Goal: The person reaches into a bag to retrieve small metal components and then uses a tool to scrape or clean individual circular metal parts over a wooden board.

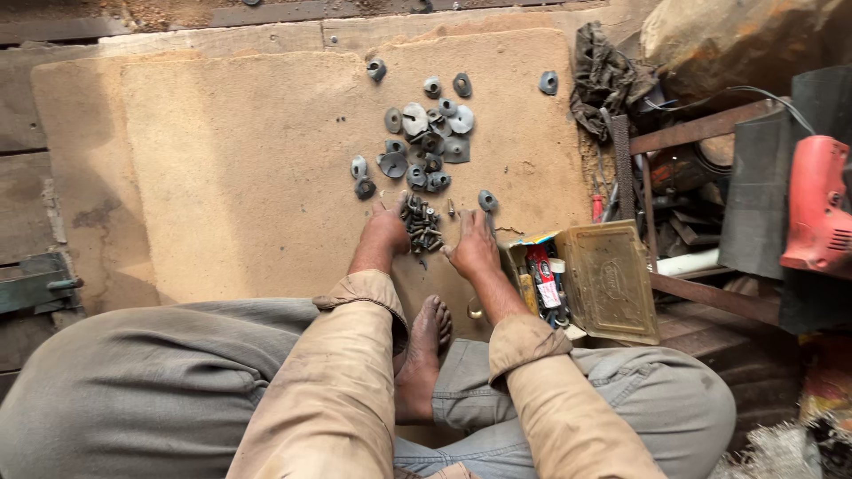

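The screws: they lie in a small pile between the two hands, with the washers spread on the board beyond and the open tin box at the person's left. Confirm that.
One detail is wrong: the open tin box lies at the person's right, beside the right hand, not at the left. The head view shows it. The rest holds: the screws lie piled between the left hand and the right, and the washers are spread on the board beyond.

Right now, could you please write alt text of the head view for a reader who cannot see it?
A seated person's left hand and right hand rest on a board beside a small pile of screws, with grey washers scattered beyond. An open tin of small tools lies to the right, and a red drill farther right.
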